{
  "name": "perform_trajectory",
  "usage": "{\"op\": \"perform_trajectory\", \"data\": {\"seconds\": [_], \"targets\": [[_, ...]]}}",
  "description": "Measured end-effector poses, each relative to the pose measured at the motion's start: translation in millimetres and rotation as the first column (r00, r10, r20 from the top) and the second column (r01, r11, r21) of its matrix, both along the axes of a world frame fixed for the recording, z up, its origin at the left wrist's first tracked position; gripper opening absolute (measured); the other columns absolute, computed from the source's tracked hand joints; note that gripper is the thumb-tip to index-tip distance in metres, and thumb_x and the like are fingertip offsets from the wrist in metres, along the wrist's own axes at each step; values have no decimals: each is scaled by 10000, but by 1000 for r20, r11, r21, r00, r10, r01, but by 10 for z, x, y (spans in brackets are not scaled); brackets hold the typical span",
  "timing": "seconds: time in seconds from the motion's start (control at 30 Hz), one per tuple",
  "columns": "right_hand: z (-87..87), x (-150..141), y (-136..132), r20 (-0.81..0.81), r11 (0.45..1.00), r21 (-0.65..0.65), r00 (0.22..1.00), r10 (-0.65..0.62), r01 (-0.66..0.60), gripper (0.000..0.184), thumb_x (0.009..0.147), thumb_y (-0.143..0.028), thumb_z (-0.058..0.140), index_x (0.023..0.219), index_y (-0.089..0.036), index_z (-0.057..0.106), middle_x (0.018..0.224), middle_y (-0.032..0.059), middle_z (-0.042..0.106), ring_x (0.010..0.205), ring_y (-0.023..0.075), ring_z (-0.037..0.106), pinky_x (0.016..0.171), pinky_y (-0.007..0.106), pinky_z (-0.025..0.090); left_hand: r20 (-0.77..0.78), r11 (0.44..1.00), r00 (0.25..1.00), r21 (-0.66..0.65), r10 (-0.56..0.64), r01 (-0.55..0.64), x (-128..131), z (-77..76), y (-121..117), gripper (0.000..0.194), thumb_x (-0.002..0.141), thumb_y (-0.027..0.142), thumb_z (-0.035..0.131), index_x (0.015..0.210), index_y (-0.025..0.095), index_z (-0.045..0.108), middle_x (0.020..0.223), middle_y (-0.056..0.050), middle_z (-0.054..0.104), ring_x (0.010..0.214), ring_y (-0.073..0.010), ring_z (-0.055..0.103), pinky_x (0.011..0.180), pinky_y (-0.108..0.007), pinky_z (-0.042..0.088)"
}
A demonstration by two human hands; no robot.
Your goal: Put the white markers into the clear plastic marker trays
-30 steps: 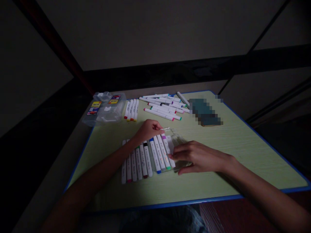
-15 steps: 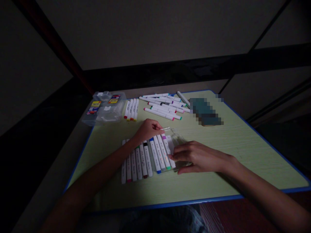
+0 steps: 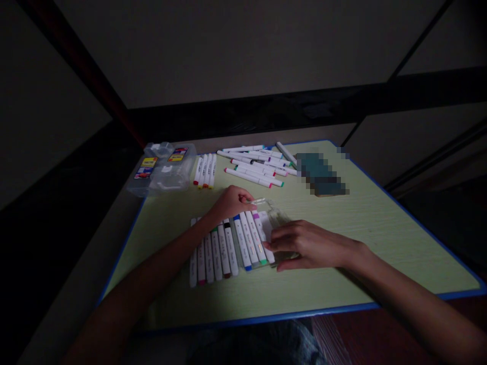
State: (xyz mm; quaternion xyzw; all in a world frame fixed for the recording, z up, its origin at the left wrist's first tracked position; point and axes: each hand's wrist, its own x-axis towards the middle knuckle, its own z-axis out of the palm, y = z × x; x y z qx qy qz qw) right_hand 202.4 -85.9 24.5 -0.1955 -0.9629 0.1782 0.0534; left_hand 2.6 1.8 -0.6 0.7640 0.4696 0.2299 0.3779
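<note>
Head view's basically frozen this past second, so no progress: left hand (image 3: 234, 201) pinching the case (image 3: 259, 201) at 12 o'clock, right hand (image 3: 300, 244) half-open, seemingly empty, at 3 o'clock beside its markers (image 3: 250, 238).

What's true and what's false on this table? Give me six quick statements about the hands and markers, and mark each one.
1. The left hand is at the far edge of the clear tray. True.
2. The right hand is on the plastic box at the back left. False: it is at the right side of the front row of markers.
3. Four markers lie side by side next to the plastic box. True.
4. The loose markers at the back are neatly lined up. False: they lie jumbled, some crossing.
5. The table's edging is red. False: it is blue.
6. The purple-banded marker lies right of the black-banded one. True.
</note>
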Motion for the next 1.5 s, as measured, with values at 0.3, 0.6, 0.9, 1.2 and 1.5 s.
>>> {"op": "perform_trajectory", "data": {"seconds": [0.3, 0.6, 0.9, 1.2, 1.5], "targets": [[-8, -17, -8, -51, 999, -19, 998, -26, 26, 324, 894, -363, 419, 1058, -152, 601, 883, 74, 635, 784, 146, 575, 673, 281, 409, -13, 1000, 1000, -12, 10, -10, 1, 4, -2, 199, 582, 183, 690, 753, 80, 683, 524, 51, 463, 499, -75, 416, 491, -215, 306], [-7, -20, -11, -31, 999, 33, 999, -21, 22, 283, 880, -321, 452, 1057, -158, 601, 903, 68, 637, 809, 150, 579, 679, 284, 412, -9, 1000, 1000, -1, 17, -17, 11, -3, -1, 204, 580, 184, 690, 755, 79, 682, 529, 50, 467, 502, -75, 419, 498, -214, 315], [-20, -9, -23, 22, 997, 56, 998, -50, 49, 313, 891, -354, 429, 1100, -179, 583, 899, 58, 652, 762, 153, 597, 630, 288, 388, 4, 1000, 1000, -12, 19, -19, 5, -20, 4, 205, 571, 188, 693, 747, 84, 683, 532, 49, 466, 497, -71, 416, 481, -206, 306], [-35, -5, -39, -23, 995, 65, 997, -70, 71, 295, 881, -343, 456, 1082, -178, 597, 796, 48, 656, 682, 137, 575, 604, 291, 353, -8, 1000, 1000, -19, 20, -20, -2, 0, -14, 184, 595, 188, 679, 742, 78, 678, 531, 48, 462, 498, -71, 424, 492, -207, 317], [-68, 6, -1, -59, 991, -48, 990, -124, 122, 270, 852, -389, 503, 1009, -202, 619, 752, 19, 655, 655, 123, 564, 562, 263, 321, 2, 1000, 1000, -20, 8, -8, -10, -14, 6, 171, 592, 199, 678, 727, 93, 669, 519, 56, 451, 486, -70, 415, 491, -207, 318]]}}
